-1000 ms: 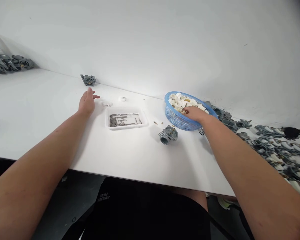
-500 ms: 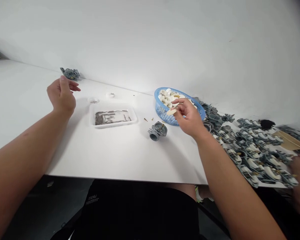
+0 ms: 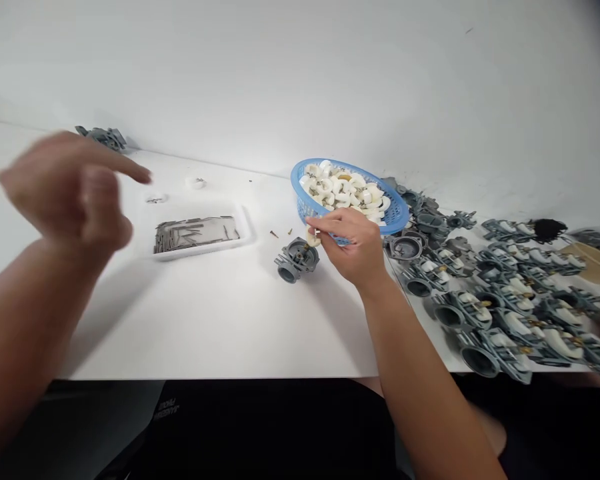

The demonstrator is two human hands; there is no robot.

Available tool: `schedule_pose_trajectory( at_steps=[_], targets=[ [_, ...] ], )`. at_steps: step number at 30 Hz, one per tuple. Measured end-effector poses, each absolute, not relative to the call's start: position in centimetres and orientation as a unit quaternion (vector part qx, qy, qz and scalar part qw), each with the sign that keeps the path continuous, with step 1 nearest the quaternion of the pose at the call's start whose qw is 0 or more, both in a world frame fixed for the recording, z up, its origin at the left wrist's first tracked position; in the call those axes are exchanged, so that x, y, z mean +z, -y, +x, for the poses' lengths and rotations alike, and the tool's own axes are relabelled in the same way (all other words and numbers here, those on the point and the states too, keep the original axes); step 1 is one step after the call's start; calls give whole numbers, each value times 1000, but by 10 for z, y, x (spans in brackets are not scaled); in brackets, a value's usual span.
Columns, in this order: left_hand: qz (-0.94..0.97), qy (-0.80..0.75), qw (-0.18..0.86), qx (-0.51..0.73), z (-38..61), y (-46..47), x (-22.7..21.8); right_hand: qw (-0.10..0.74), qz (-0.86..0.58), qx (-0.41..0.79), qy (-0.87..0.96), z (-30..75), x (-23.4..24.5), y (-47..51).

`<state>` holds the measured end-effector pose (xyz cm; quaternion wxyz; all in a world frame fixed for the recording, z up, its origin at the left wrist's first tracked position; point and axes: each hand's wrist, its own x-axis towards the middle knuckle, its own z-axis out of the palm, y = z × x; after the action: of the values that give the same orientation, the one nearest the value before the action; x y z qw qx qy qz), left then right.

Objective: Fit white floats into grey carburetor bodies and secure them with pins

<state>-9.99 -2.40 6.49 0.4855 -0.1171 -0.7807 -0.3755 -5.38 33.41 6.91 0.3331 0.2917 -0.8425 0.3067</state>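
my right hand [image 3: 353, 250] pinches a white piece [image 3: 313, 235] by its edge, touching the grey carburetor body [image 3: 295, 259] mid-table [image 3: 220, 313]. the blue basket [image 3: 300, 200] of like pieces sits close behind, probably for easy reach. my left hand [image 3: 65, 193] is raised and blurred at the left edge; i cannot tell its grip.

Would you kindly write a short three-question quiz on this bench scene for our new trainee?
1. True or false: the right hand pinches a white part close to the grey carburetor body.
2. The blue basket holds: A) metal pins B) white parts C) black rings.
3. Fill in: the metal pins lie in a white ____.

Key: 1 true; 2 B; 3 tray.
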Motion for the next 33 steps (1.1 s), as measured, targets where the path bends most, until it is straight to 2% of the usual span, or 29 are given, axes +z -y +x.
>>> schedule_pose_trajectory(
  at_steps=[2,5,12,17,25,33],
  targets=[
    [-309,777,475,-276,-89,-3,67,338,297,294,843,-55,69,-334],
    [-409,831,328,-187,-73,-54,71,353,307,285,837,-56,66,-334],
    [-329,885,129,-303,-55,-128,57,396,282,290,824,-55,64,-331],
    [-303,876,133,-352,-59,-132,49,424,273,312,805,-50,65,-325],
    [-251,853,224,-400,-64,-122,46,399,266,306,823,-42,67,-324],
    [-405,816,77,-405,-67,-104,32,388,261,316,826,-43,66,-325]
  ],
)
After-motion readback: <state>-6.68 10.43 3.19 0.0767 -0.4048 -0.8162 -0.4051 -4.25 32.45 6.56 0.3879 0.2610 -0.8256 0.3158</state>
